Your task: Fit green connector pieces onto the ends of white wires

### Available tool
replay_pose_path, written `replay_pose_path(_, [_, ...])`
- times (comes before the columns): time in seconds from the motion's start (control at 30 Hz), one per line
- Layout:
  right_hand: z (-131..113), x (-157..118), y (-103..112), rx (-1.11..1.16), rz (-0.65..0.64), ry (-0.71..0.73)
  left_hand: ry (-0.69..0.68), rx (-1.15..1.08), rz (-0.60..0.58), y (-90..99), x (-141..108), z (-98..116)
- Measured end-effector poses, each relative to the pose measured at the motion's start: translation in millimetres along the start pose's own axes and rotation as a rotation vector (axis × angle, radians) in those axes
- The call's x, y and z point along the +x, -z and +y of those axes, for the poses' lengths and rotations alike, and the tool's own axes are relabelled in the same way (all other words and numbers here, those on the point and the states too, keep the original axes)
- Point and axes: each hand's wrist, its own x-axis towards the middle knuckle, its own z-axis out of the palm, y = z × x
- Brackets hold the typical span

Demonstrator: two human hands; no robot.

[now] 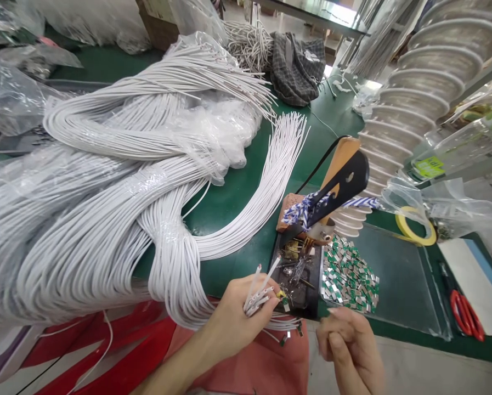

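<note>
My left hand point(235, 310) is closed round several short white cable ends point(257, 299), which point up out of the fist. Below it, more white cables end in small green circuit boards point(287, 336) at the table edge. My right hand point(350, 345) hovers by the front edge with its fingers curled and thumb bent in; I cannot see whether anything small is between them. Just beyond that hand lies a pile of small green boards with silver metal connectors point(348, 274). A dark tray point(305, 310) with metal bits sits between both hands, beneath a clamp-like stand with a black handle point(344, 175).
Large bundles of white cable point(106, 219) cover the left of the green table point(225, 203), partly wrapped in plastic. A ribbed clear hose point(418, 88) comes down at the right. Yellow tape point(404, 227) and red-handled scissors point(465, 315) lie at the right. A dark checked cloth point(297, 71) lies behind.
</note>
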Motion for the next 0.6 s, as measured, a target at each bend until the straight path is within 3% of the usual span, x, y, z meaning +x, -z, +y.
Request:
replay_pose_path(0.13, [0.7,8.6,10.0,-0.057,-0.071,-0.134,-0.024,0.022,-0.009,1.0,-0.8,3.0])
replay_pose_path(0.33, [2.3,12.8,17.4,-0.22,-0.312,-0.081,-0.045,0.045,-0.031,1.7,-2.1,3.9])
replay_pose_path(0.5, [2.8,5.4,-5.0,-0.297,-0.083,-0.019,-0.073,0.053,-0.032,2.2,1.4,6.4])
replay_pose_path(0.6, [5.8,5.0,-14.9,-0.31,-0.05,-0.037,-0.096,0.044,-0.023,2.3,2.7,7.6])
